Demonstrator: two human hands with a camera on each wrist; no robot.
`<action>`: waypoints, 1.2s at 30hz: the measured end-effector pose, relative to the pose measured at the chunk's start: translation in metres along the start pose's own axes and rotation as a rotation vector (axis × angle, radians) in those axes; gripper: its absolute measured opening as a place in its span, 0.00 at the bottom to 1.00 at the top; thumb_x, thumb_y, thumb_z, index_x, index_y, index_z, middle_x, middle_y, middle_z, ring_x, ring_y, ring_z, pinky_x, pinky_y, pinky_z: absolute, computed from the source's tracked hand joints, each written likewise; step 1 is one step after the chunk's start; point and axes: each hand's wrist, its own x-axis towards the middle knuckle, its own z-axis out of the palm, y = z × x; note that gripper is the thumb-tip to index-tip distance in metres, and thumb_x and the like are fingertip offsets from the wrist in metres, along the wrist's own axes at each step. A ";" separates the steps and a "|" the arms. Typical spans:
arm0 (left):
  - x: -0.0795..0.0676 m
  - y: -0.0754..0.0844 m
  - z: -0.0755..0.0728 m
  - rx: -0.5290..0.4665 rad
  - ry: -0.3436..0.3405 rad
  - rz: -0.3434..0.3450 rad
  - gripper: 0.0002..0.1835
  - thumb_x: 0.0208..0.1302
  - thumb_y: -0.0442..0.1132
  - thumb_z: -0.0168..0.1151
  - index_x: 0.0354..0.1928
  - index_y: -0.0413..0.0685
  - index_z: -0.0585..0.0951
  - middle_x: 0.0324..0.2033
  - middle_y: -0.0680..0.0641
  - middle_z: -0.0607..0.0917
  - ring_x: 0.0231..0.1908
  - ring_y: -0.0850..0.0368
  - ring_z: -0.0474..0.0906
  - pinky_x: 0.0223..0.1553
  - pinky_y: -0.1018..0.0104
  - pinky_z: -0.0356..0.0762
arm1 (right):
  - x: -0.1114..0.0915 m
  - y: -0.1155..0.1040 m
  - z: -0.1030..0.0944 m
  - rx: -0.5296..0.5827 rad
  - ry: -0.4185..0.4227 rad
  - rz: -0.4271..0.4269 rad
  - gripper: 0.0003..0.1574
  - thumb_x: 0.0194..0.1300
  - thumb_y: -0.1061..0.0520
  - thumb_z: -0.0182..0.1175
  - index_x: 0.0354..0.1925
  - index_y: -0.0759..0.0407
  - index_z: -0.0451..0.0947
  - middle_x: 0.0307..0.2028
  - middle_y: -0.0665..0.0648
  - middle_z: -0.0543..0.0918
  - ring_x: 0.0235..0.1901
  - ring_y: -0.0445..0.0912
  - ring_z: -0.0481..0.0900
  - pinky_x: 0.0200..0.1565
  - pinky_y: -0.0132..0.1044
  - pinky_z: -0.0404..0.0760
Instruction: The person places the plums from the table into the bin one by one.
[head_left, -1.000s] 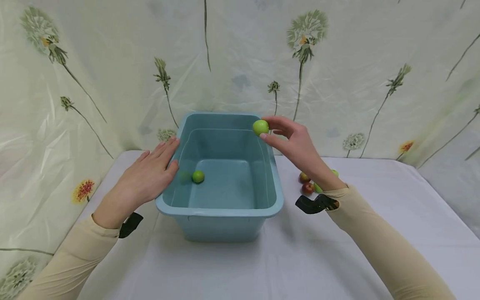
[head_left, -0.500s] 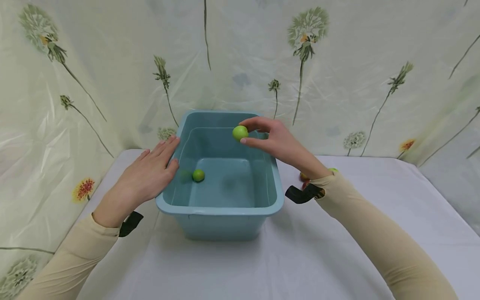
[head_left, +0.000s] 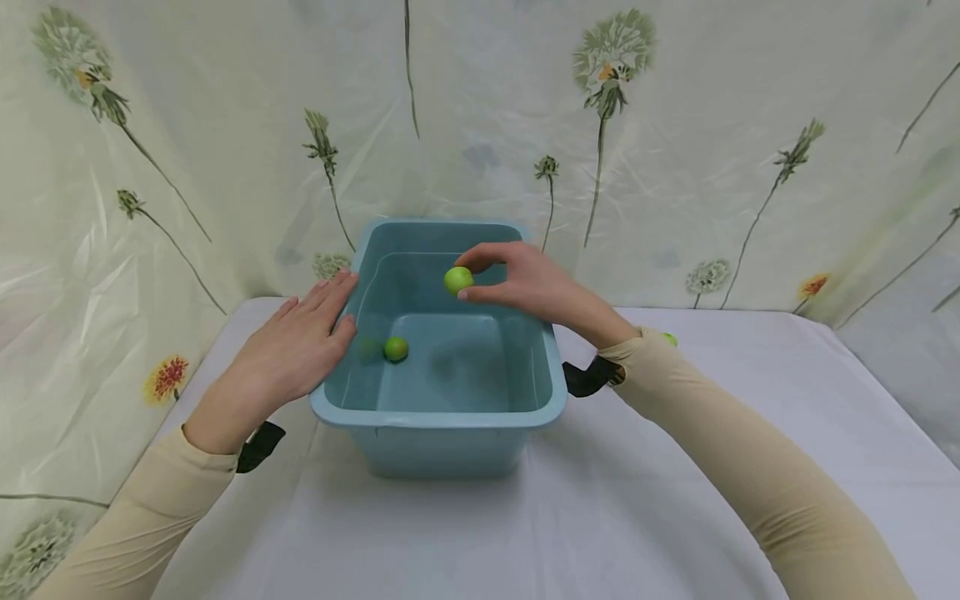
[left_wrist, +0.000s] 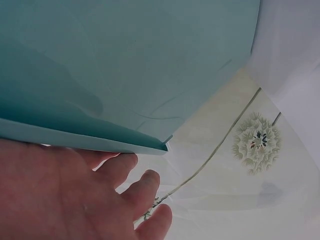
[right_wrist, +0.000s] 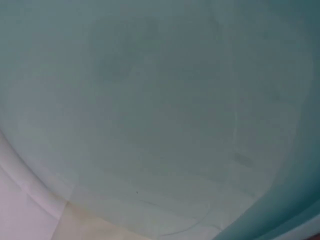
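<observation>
My right hand pinches a small green apple between thumb and fingers, over the inside of a blue plastic tub. Another small green fruit lies in the tub, on the floor near its left wall. With fingers straight, my left hand rests against the tub's left rim. The left wrist view has the left fingers just under the rim, beside the tub's outer wall. Only the tub's blurred wall fills most of the right wrist view; the held fruit is out of sight there.
The tub stands on a white-covered table. A sliver of green fruit shows behind the right sleeve, which hides whatever else lies there. A flower-printed plastic sheet hangs behind and at the left.
My right hand has carried the green apple leftward and slightly down, from the tub's right rim to over its middle. The right sleeve now covers the red fruits on the table. The left hand stays put.
</observation>
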 end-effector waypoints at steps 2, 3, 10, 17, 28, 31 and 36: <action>0.000 0.000 0.000 0.002 -0.002 0.001 0.32 0.78 0.48 0.32 0.79 0.48 0.45 0.77 0.46 0.45 0.75 0.44 0.40 0.70 0.40 0.40 | 0.001 -0.001 0.001 -0.009 -0.018 0.009 0.22 0.61 0.46 0.69 0.53 0.48 0.81 0.47 0.46 0.82 0.50 0.40 0.75 0.54 0.42 0.73; 0.000 0.000 0.000 0.002 -0.002 0.000 0.32 0.78 0.48 0.32 0.79 0.48 0.45 0.77 0.46 0.45 0.75 0.44 0.40 0.70 0.40 0.40 | 0.001 -0.001 0.002 -0.015 -0.026 0.012 0.22 0.62 0.47 0.69 0.53 0.49 0.81 0.47 0.46 0.82 0.50 0.40 0.75 0.54 0.43 0.73; 0.000 0.000 0.000 0.002 -0.001 -0.006 0.32 0.78 0.48 0.31 0.79 0.48 0.45 0.77 0.46 0.45 0.75 0.44 0.39 0.71 0.40 0.39 | 0.002 0.000 0.004 -0.055 -0.052 0.018 0.26 0.62 0.48 0.69 0.57 0.52 0.80 0.51 0.50 0.82 0.53 0.43 0.76 0.56 0.44 0.74; 0.000 0.000 0.000 0.007 0.001 0.001 0.32 0.78 0.48 0.31 0.79 0.48 0.45 0.77 0.45 0.45 0.75 0.44 0.39 0.70 0.40 0.39 | 0.000 -0.001 0.004 -0.051 -0.018 0.025 0.25 0.62 0.47 0.69 0.56 0.49 0.80 0.52 0.46 0.81 0.54 0.40 0.75 0.56 0.42 0.73; 0.000 0.002 -0.001 0.020 -0.001 -0.005 0.32 0.78 0.48 0.33 0.79 0.48 0.45 0.77 0.46 0.45 0.75 0.44 0.39 0.70 0.39 0.38 | -0.006 0.003 -0.003 0.010 0.019 -0.041 0.24 0.63 0.48 0.69 0.56 0.50 0.80 0.52 0.47 0.81 0.54 0.40 0.75 0.56 0.41 0.73; 0.000 0.003 -0.001 0.025 -0.003 -0.006 0.32 0.78 0.48 0.33 0.79 0.48 0.45 0.77 0.45 0.45 0.75 0.43 0.39 0.70 0.39 0.38 | -0.010 0.004 -0.008 0.034 0.043 -0.051 0.24 0.63 0.47 0.68 0.56 0.49 0.80 0.52 0.46 0.81 0.54 0.39 0.75 0.56 0.43 0.73; 0.000 0.003 -0.002 0.041 -0.007 -0.005 0.32 0.78 0.48 0.34 0.79 0.47 0.46 0.77 0.45 0.45 0.75 0.43 0.39 0.70 0.39 0.38 | -0.023 0.003 -0.017 0.045 0.094 -0.053 0.24 0.63 0.44 0.67 0.57 0.47 0.80 0.51 0.43 0.81 0.54 0.38 0.74 0.59 0.46 0.70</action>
